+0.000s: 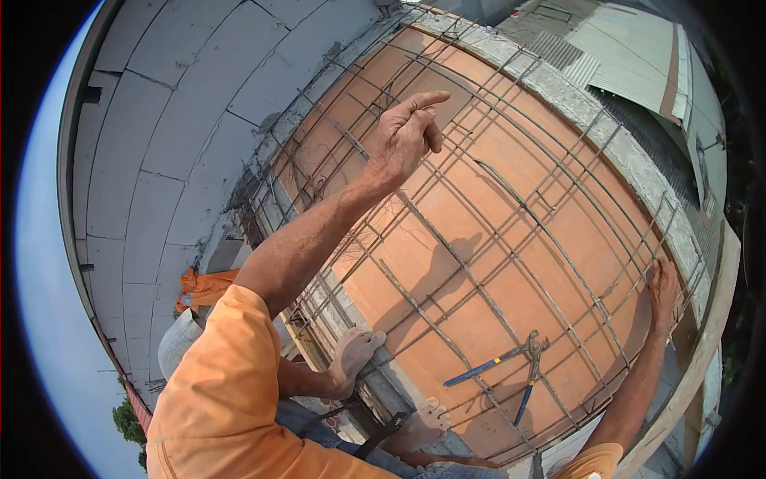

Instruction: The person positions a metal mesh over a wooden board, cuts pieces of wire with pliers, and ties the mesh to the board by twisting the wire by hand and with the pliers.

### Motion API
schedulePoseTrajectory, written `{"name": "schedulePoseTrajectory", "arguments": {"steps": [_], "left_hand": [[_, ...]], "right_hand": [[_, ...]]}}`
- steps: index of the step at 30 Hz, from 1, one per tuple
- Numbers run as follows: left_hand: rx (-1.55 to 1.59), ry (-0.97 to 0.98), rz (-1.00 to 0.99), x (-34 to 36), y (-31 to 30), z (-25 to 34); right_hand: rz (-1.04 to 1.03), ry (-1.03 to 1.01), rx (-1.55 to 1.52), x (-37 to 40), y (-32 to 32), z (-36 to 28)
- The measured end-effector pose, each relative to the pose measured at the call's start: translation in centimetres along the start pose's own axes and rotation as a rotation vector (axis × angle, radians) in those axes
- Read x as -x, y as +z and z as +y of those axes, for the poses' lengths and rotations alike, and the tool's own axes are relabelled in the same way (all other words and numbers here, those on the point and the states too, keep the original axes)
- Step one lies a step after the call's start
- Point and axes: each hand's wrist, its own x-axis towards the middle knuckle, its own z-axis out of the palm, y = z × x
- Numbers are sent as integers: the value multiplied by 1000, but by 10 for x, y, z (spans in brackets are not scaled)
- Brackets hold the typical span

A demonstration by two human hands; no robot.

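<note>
Bright sunlight is falling across the orange panel (pixel 427 367), where my raised left hand (pixel 408 142) is casting a dark shadow (pixel 456 262) and the steel bars (pixel 524 205) are laying thin ones. The block wall (pixel 191 104) is looking greyer and duller, while pale sky (pixel 49 255) is glowing at the left. My wide view is looking fairly crisp in the middle, but its edges are bending straight lines into curves and darkening to black at the corners.

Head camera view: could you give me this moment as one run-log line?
left hand: raised over rebar grid, index finger extended | right hand: at grid's right edge | blue-handled pincers: handles spread, lying on grid
</note>
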Motion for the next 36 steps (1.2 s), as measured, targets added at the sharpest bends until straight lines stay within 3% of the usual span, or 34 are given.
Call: {"name": "schedulePoseTrajectory", "arguments": {"steps": [4, 7, 9, 11, 13, 14, 15, 17, 19, 23, 25, 28, 30, 33, 36], "left_hand": [[64, 73, 226, -19, -50, 50], [113, 210, 404, -31, -104, 84], [199, 265, 510, -38, -144, 99], [262, 278, 542, -43, -180, 100], [542, 214, 544, -46, -205, 83], [571, 168, 591, -43, -204, 78], [570, 173, 596, -42, -205, 71], [807, 83, 550, -38, -201, 54], [850, 85, 494, -32, -193, 43], [936, 153, 334, -28, -174, 51], [935, 203, 279, -29, -175, 65], [1109, 375, 254, -32, -187, 98], [1138, 430, 238, -34, -199, 126], [1083, 497, 230, -37, -216, 162], [963, 522, 231, -51, -228, 186]], "right_hand": [[82, -77, 82, -8, 13, 1], [89, -57, -110, -19, 3, -23], [-15, 26, -143, -24, -11, -37], [7, 51, -270, -20, 0, -30], [22, 85, -401, -9, -1, -24], [-107, 139, -380, -10, -14, -26], [-233, 194, -357, -11, -21, -28], [-249, 194, -338, -8, -21, -18], [-264, 189, -313, -8, -18, -13], [-67, 154, -358, -22, -6, -56], [13, 110, -295, -38, -4, -79], [-92, 136, -329, -57, 1, -99], [-14, 1, -299, -58, 13, -106], [-53, -132, -55, -59, 20, -126], [32, -191, -87, -58, 23, -146]]}}
